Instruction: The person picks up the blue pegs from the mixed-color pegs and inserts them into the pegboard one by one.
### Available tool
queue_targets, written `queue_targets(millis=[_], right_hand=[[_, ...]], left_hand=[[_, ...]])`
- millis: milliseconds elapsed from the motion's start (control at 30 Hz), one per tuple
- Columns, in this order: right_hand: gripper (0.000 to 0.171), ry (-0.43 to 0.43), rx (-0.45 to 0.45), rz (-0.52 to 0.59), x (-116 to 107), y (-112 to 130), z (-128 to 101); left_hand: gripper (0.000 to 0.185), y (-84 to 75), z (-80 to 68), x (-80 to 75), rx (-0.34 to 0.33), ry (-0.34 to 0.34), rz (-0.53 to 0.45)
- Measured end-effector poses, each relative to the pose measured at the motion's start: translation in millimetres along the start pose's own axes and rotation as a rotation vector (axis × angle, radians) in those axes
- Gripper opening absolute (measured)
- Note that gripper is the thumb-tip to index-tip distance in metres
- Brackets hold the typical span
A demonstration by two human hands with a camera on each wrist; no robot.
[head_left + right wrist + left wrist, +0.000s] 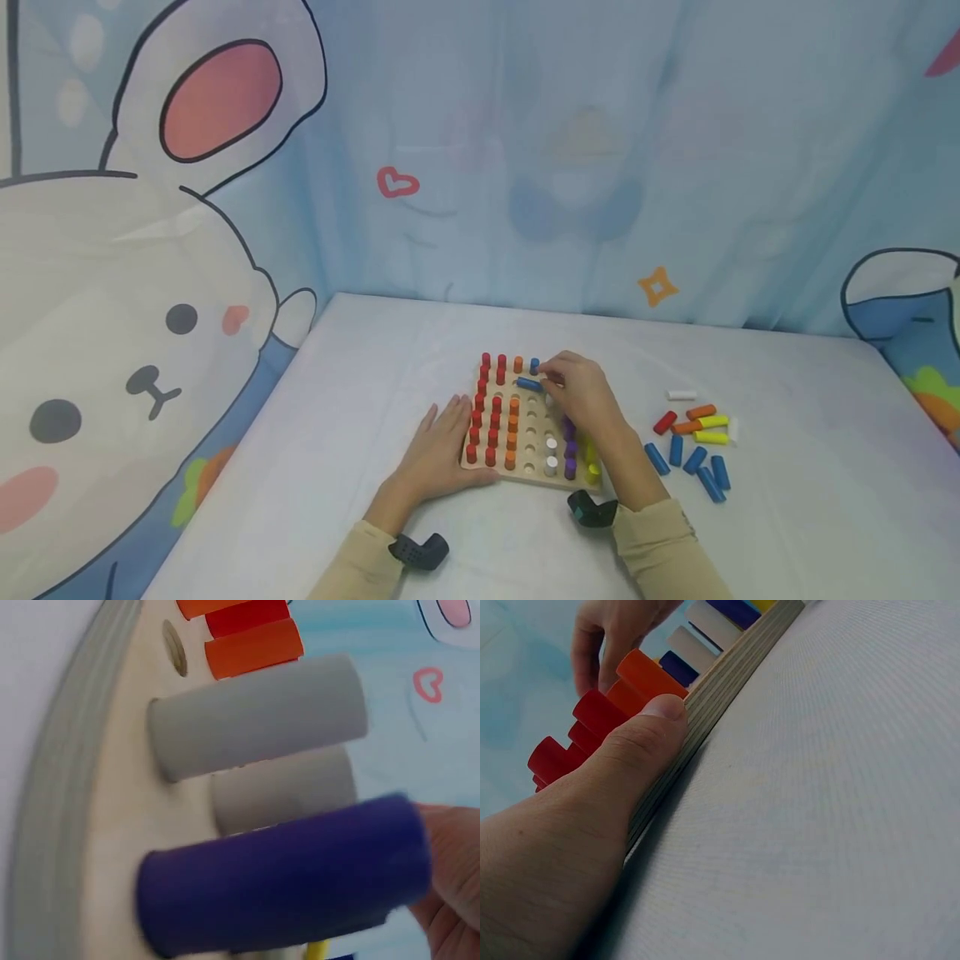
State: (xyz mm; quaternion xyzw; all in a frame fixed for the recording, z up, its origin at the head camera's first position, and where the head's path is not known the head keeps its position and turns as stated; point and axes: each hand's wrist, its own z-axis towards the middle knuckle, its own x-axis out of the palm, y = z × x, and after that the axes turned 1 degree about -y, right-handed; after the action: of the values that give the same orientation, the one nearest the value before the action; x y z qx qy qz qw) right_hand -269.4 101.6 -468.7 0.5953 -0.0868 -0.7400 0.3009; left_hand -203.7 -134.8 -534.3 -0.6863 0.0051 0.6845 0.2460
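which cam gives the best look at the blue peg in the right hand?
Head view: the right hand pinches the blue peg lying sideways above the wooden pegboard, near the far row. Left wrist shows only the board's edge and pegs; right wrist shows close-up white and purple pegs, not that one.

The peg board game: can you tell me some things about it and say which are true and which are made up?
1. The right hand holds a blue peg over the wooden peg board. True.
2. The left hand is lifted high off the table. False: it lies flat against the board's left edge.
3. Red pegs fill the board's left rows. True.
4. The loose pegs lie left of the board. False: they lie to its right.
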Motion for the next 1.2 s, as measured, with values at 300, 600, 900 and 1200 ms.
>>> queue_targets(millis=[300, 600, 900, 1200], right_hand=[[0.02, 0.188, -0.171, -0.239, -3, 17, 22], [0.014, 0.291, -0.183, -0.402, 9, 26, 30], [0.011, 0.275, -0.198, -0.435, 15, 27, 30], [0.012, 0.32, -0.218, -0.504, 21, 31, 31]], left_hand=[[0.119, 1.4, 0.6, 0.5, 0.011, -0.006, 0.005], [0.119, 1.0, 0.5, 0.6, 0.008, -0.001, -0.009], [0.119, 0.2, 1.0, 2.6, 0.019, -0.015, -0.014], [0.118, 0.6, -0.2, 0.0, 0.021, -0.025, -0.012]])
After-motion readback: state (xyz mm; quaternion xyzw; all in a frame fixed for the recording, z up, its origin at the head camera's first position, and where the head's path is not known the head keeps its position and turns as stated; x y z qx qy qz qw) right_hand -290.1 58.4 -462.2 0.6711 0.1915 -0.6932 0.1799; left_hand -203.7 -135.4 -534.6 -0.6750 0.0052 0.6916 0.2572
